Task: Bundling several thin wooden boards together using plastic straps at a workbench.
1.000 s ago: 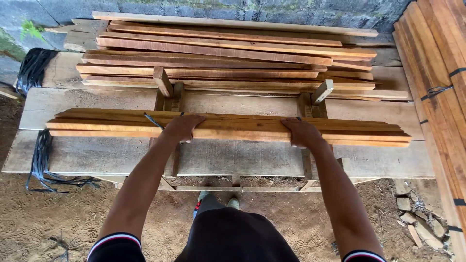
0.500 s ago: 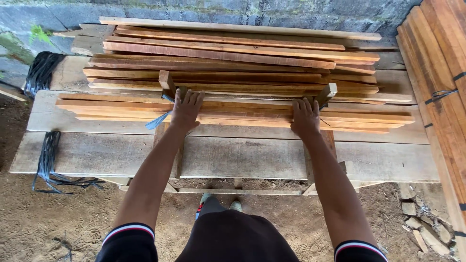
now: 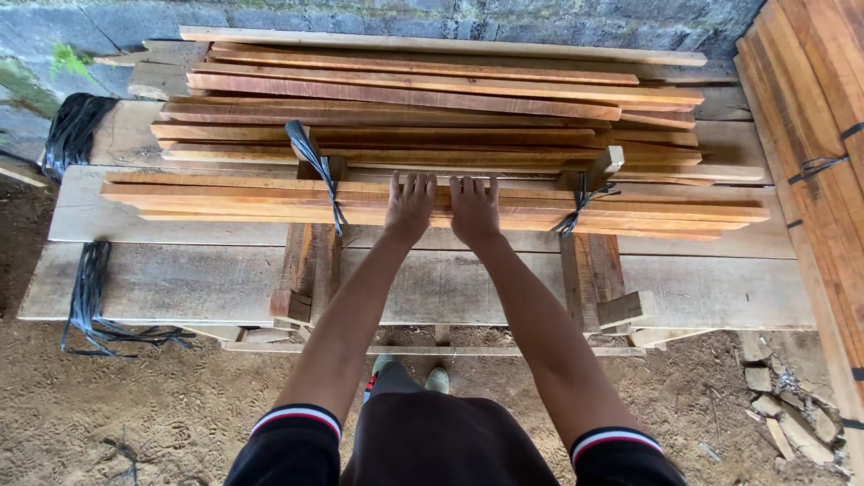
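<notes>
A flat bundle of thin reddish wooden slats (image 3: 225, 200) lies across two wooden cradle blocks on a workbench of grey planks (image 3: 162, 279). My left hand (image 3: 409, 205) and my right hand (image 3: 473, 207) rest side by side, palms down and fingers spread, on top of the bundle near its middle. A dark strap (image 3: 317, 171) runs over the slats at the left cradle (image 3: 306, 261), and another strap (image 3: 576, 209) hangs at the right cradle (image 3: 594, 274). Neither hand grips anything.
Behind the bundle sits a taller heap of loose slats (image 3: 432, 99) against a stone wall. More stacked slats, tied with straps, stand at the right edge (image 3: 819, 153). Black strapping (image 3: 85, 288) hangs off the bench's left side. Sandy ground and rubble (image 3: 792, 405) lie below.
Both hands have slid inward along the slats from wide apart to nearly touching at the centre. The bundle now sits farther back on the cradles.
</notes>
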